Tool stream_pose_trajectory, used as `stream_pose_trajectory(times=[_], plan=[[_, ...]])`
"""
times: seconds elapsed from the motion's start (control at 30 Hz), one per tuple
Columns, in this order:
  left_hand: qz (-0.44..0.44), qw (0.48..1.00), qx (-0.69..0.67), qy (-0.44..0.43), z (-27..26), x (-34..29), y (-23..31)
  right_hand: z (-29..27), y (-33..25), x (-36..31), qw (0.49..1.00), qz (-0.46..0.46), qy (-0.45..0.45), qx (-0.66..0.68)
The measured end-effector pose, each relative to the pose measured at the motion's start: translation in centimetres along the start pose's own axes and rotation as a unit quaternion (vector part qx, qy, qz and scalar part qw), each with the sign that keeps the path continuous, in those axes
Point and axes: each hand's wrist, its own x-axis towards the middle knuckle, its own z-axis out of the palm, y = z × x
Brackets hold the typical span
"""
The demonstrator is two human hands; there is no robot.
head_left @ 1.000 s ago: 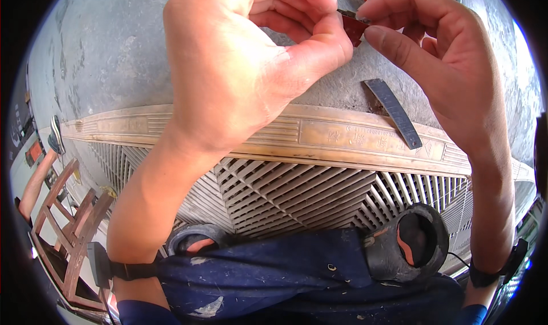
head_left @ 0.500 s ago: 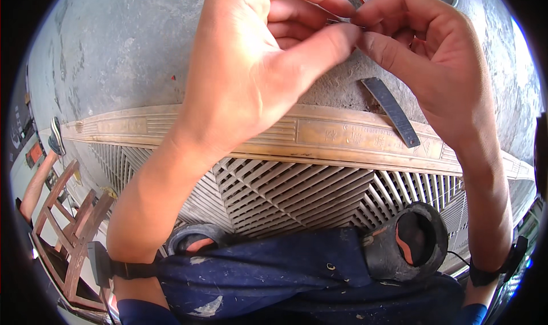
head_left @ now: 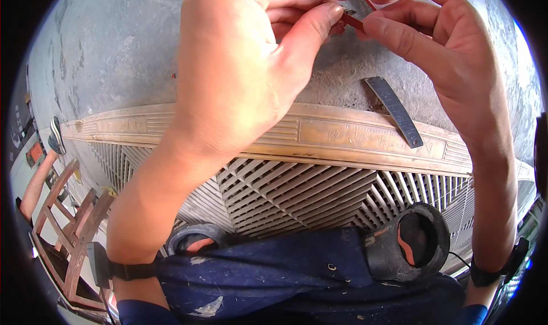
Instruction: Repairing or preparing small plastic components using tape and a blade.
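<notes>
Near the top of the head view, a thin red strip (head_left: pixel 353 21) spans the gap between my hands. My left hand (head_left: pixel 234 62) pinches its left end between thumb and forefinger; its other fingers curl behind. My right hand (head_left: pixel 451 57) grips the right end between thumb and finger, the rest of its fingers bent. A tiny crumpled reddish bit (head_left: pixel 339 27) shows by the left thumb tip. Below the right hand lies a dark flat strip (head_left: pixel 397 112) with a hole near an end, partly over a tan embossed border (head_left: pixel 365 134).
Beneath the border is a grey slatted panel (head_left: pixel 297 196), with my navy trousers (head_left: pixel 274 268) and black rounded footwear (head_left: pixel 419 239) nearer. A brown wooden frame (head_left: pixel 74 233) stands at left, near another person's shoe (head_left: pixel 55 134). Grey floor (head_left: pixel 125 57) lies beyond.
My hands have drawn apart, the left one shifting left and the right one slightly right. The red strip now shows between the fingertips.
</notes>
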Motion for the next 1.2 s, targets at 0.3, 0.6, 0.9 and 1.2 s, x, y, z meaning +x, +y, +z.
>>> stream_pose_trajectory(times=[0.3, 0.6, 0.9, 1.2], plan=[[-0.036, 0.999, 0.012, 0.038, 0.5, -0.1, 1.3, -1.4, 1.1, 1.0, 0.992, 0.031, -0.079, 0.098], [-0.055, 0.998, 0.003, -0.011, -0.7, 0.3, 1.4, 0.0, 1.1, 0.2, 1.0, -0.026, -0.013, 0.01], [-0.045, 0.999, -0.024, -0.003, 0.0, 0.1, 1.1, -1.0, 1.4, 0.6, 0.991, 0.021, -0.073, 0.108], [-0.072, 0.996, 0.048, 0.007, 0.5, 0.0, 1.4, -0.8, -0.2, 0.4, 0.989, 0.081, -0.102, 0.076]])
